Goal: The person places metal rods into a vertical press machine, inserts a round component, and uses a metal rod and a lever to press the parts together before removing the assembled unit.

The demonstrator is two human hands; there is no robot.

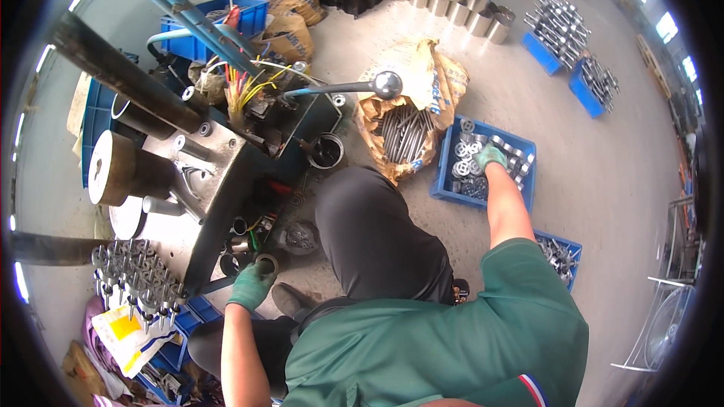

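My left hand [252, 288], in a green glove, is closed around a short metal tube [266, 263] with its open end facing up, beside the machine's lower front. My right hand [492, 157], also in a green glove, reaches into a blue bin [483, 200] on the floor. Round metal parts with spoked faces [461, 169] and short cylindrical ones [522, 160] fill that bin. The right fingers curl down among the parts, and what they grip, if anything, is hidden.
The machine table [166, 181] at left carries a thick metal cylinder [113, 168], and a ball-ended lever [388, 85] juts from the machine. A torn sack [445, 83] holds metal rods [406, 136]. Rodded parts [139, 279] stand lower left; another blue bin [575, 247] sits at right.
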